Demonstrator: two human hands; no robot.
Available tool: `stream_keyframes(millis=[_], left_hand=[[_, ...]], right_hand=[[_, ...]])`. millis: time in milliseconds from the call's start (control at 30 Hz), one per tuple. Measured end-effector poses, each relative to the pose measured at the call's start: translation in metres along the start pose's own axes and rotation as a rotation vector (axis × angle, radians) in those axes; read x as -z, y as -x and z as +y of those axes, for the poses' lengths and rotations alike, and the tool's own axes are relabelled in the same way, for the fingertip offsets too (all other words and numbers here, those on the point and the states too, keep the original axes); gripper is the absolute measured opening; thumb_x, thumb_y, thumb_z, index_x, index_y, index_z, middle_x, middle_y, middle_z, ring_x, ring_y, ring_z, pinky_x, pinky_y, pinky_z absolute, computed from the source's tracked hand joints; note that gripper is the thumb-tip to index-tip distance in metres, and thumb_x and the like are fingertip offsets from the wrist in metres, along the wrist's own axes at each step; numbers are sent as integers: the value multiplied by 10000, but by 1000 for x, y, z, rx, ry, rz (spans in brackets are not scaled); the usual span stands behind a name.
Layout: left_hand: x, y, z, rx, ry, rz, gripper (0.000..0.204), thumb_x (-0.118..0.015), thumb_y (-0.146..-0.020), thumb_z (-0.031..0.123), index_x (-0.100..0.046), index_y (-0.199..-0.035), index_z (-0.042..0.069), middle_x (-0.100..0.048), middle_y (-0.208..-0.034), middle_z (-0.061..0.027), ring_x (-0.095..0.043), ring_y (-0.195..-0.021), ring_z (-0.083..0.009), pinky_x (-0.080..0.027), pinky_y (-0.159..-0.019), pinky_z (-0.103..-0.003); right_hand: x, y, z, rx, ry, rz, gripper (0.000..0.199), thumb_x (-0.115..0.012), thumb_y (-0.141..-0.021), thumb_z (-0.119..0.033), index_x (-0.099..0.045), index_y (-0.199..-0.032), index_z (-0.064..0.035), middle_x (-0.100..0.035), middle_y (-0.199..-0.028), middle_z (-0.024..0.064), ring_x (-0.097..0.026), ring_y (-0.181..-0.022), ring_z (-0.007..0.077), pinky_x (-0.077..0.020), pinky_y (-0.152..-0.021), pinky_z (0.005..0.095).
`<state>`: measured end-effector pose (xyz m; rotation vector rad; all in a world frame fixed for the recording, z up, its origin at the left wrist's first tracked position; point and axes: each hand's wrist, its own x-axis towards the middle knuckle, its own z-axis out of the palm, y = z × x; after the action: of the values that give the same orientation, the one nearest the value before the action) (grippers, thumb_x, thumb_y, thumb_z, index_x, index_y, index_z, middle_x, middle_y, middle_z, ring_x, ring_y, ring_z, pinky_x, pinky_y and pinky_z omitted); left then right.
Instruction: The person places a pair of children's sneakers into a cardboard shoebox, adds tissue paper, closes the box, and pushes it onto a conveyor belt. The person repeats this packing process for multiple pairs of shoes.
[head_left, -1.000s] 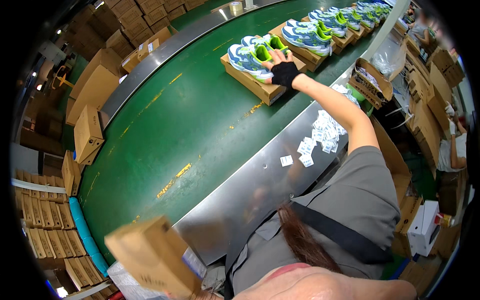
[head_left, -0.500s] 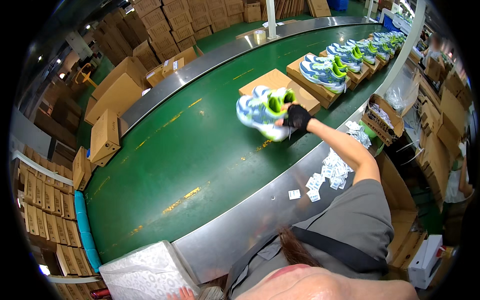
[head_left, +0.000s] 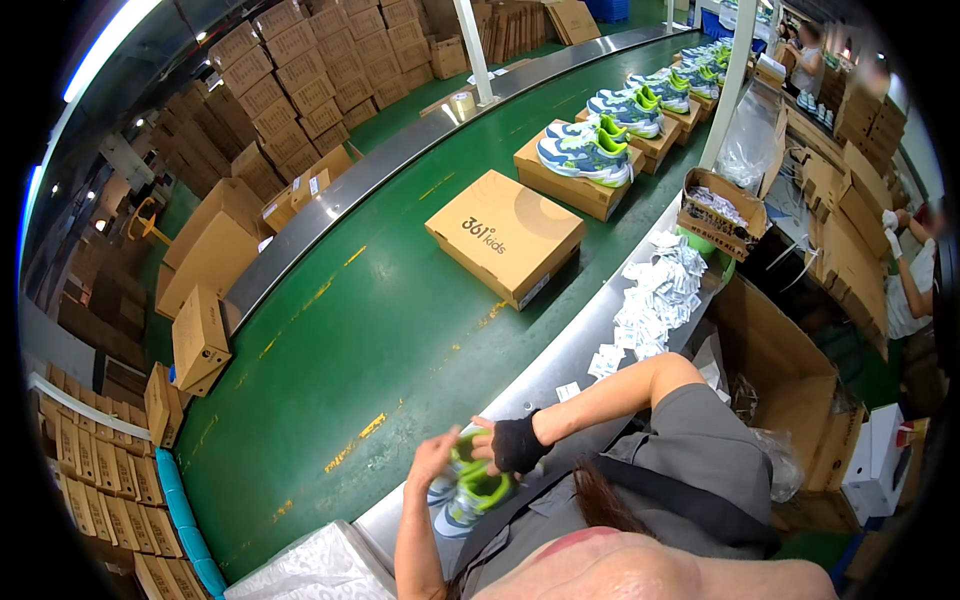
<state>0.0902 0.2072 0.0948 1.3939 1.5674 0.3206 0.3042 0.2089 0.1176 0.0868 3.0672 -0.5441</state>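
Note:
A pair of blue, white and lime-green sneakers (head_left: 462,508) is held close to my body, at the near metal edge of the conveyor. My right hand (head_left: 511,444), in a black fingerless glove, has its fingers closed at the lime collars. On the other side my bare left hand (head_left: 431,461) also grips at the collars, its fingertips slightly blurred. Farther off on the green belt lies a closed brown shoebox (head_left: 505,235) with nothing on its lid. Behind it, another pair of sneakers (head_left: 590,152) rests on a shoebox (head_left: 570,188).
Small white packets (head_left: 655,290) lie heaped along the metal ledge (head_left: 530,400) to the right. Beyond them stands an open carton (head_left: 722,212) of packets. More boxes topped with sneakers line the far belt. Stacked shoeboxes (head_left: 105,500) fill the left side. Co-workers are at the far right.
My right hand has brought the sneakers from above the shoebox back to my body. My left hand has come up to them from the white padded surface. The view has shifted.

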Motion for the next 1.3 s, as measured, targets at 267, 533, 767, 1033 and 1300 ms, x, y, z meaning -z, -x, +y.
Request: stream_keyframes(millis=[267,533,767,1033,1300], left_hand=[[-2,-18,3,95,-39,-133,503,-584,-752,482,-662,-882,3,-617,-718,-75,-540,-686,-141,-439,-659,-290],[-16,-29,41,-131,-245,22,726,-577,-761,457,-372,-1265,-23,-459,-1182,-276,-462,-1102,-364,-368,-930,-380],[-27,-24,96,-564,-379,457,711,-614,-760,370,-315,-1302,20,-287,-1322,-269,-334,-1192,-394,-309,-960,-452],[8,-4,-32,-264,-581,269,354,-553,-804,392,-642,-701,65,-591,-661,-175,-586,-670,-344,-466,-662,-426],[35,52,-86,-368,97,806,203,-556,-832,127,-590,-956,-29,-616,-821,-115,-573,-710,-157,-462,-647,-269]], right_hand=[[18,93,193,-1073,386,353,182,-529,-693,-150,-603,-834,-63,-556,-954,119,-521,-940,283,-410,-733,463],[-5,114,210,-1126,381,533,702,-518,-730,-347,-319,-1278,45,-279,-1333,270,-218,-1273,396,-151,-957,645],[93,110,86,-731,-780,1551,616,-610,-673,-90,-357,-1234,-49,-510,-1138,124,-502,-1069,233,-411,-877,356],[-70,147,64,-1502,-425,692,506,-487,-824,-385,-419,-1202,-55,-366,-1254,238,-485,-1045,372,-390,-881,418],[-165,124,22,-1209,206,627,100,-468,-772,-137,-504,-837,-70,-509,-754,139,-577,-703,272,-458,-570,380]])
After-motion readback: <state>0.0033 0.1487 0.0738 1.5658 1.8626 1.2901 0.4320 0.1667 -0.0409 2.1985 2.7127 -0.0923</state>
